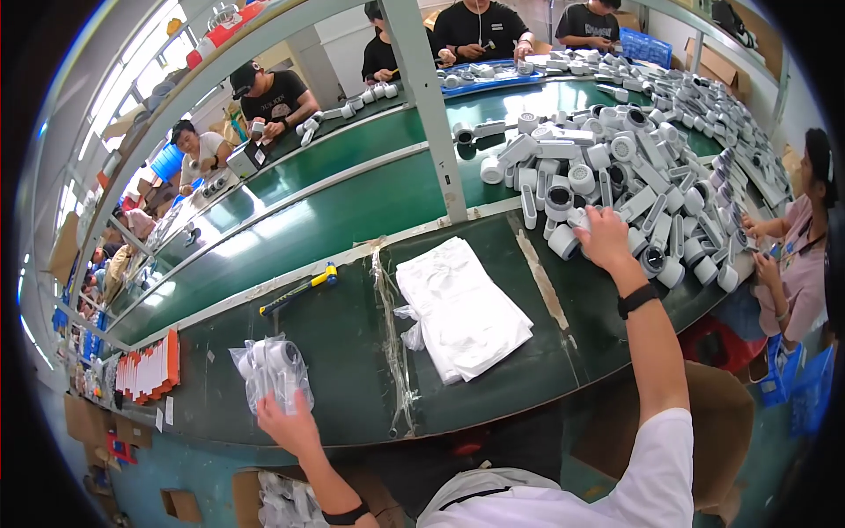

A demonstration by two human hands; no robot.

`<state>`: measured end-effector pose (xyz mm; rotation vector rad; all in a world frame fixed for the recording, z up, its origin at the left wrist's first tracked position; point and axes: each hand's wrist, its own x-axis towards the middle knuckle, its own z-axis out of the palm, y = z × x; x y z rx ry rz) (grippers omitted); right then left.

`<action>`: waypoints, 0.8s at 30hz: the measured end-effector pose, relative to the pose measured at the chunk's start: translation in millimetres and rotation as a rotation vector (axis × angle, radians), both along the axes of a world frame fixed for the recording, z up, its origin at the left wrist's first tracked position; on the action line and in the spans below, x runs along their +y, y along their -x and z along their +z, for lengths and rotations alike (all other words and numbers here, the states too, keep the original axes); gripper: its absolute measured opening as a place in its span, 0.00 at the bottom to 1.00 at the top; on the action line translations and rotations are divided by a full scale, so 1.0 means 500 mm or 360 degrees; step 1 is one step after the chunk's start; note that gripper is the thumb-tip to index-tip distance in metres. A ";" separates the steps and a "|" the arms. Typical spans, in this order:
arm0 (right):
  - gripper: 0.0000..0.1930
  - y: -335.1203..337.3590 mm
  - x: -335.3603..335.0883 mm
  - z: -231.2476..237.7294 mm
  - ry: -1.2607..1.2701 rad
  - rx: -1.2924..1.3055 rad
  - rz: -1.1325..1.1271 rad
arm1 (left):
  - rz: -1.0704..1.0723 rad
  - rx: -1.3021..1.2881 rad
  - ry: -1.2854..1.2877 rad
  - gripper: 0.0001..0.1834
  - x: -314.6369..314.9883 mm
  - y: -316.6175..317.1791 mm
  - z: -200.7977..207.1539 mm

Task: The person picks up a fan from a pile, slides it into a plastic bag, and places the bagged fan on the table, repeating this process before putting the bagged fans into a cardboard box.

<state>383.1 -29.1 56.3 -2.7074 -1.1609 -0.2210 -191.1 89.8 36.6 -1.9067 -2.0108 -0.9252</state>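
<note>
My left hand [290, 429] is closed on the near end of a clear plastic bag with a white plastic device [280, 359] inside, at the left of the dark green worktop. My right hand [606, 238] reaches to the near edge of a big pile of white devices [651, 158] with round heads and flat handles. Its fingers curl on one white device [578, 216] there; the palm side is hidden. Between my hands lies a stack of flat white plastic bags [462, 308].
A yellow-and-black hammer [299, 289] lies beyond the bagged device. Orange-and-white boxes [150, 368] stand at the far left. A metal post [429, 114] rises beyond the bag stack. Below the bench is a carton of bagged pieces [289, 502]. A person [797, 264] works at right; several others sit across.
</note>
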 end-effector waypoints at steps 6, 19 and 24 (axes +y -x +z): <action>0.28 0.093 -0.079 0.049 -0.1309 0.0462 0.0144 | -0.1567 -0.0497 0.0328 0.16 -0.099 -0.246 0.092; 0.17 0.422 -0.245 0.019 -0.1621 0.2575 0.0174 | -0.2033 0.0255 0.0094 0.05 -0.095 -0.443 0.000; 0.16 0.447 -0.225 0.005 -0.1622 0.2479 0.0191 | -0.2022 -0.0303 0.0280 0.05 -0.084 -0.441 0.013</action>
